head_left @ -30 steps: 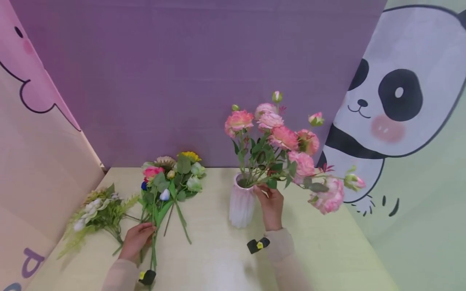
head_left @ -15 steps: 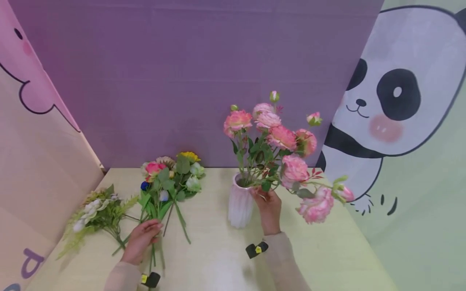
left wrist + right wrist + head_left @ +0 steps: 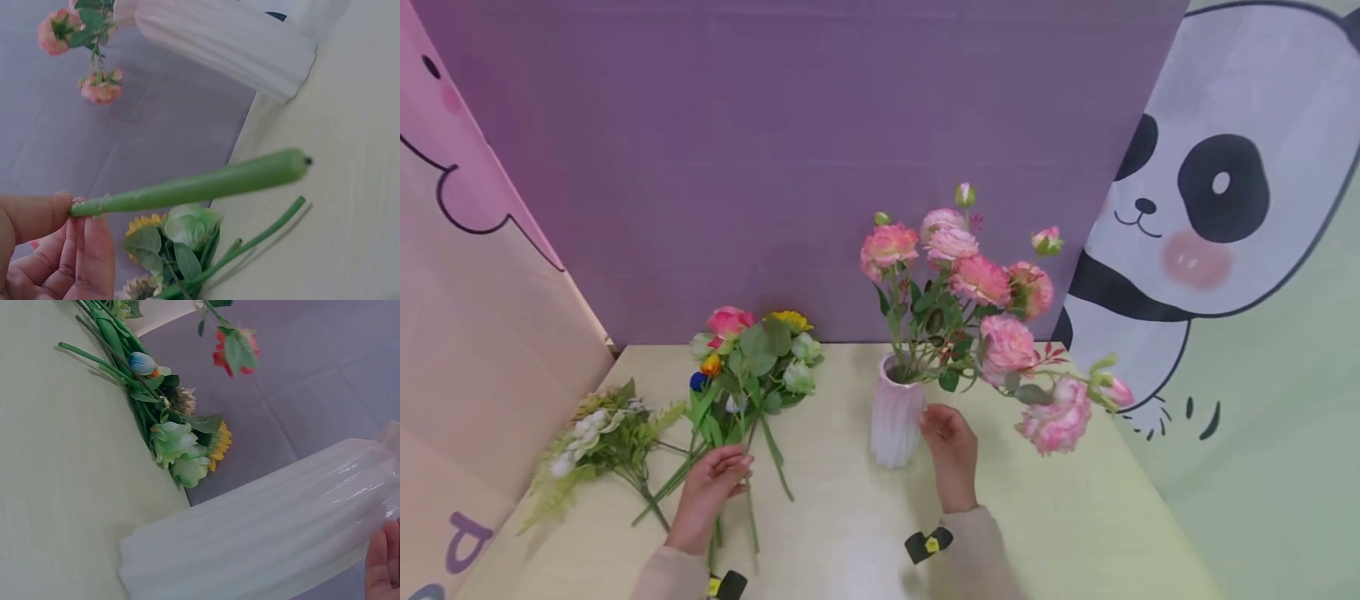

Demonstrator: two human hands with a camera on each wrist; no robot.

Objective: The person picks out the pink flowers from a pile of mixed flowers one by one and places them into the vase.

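Note:
My left hand (image 3: 713, 492) pinches the green stem (image 3: 194, 187) of a pink-red flower (image 3: 730, 322) between thumb and fingertips. Its bloom (image 3: 235, 350) hangs above the table in the right wrist view, with the stem's cut end pointing down. A ribbed white-pink vase (image 3: 897, 425) stands upright, full of long-stemmed pink flowers (image 3: 981, 279) that lean to the right. Just right of the vase, below its rim, is my right hand (image 3: 951, 454); its fingers are loosely bent and hold nothing. Only a few fingertips (image 3: 378, 562) of it show in the right wrist view.
Behind my left hand lies a pile of mixed flowers (image 3: 801, 375), with yellow, blue and pale green blooms. Farther left lies a bunch of white flowers and ferny greenery (image 3: 598, 433). A purple wall (image 3: 820, 167) closes off the table's back edge.
My left hand has moved right and slightly up, raising the pink-red flower out of the pile. My right hand has left the stems at the vase rim and dropped a little lower.

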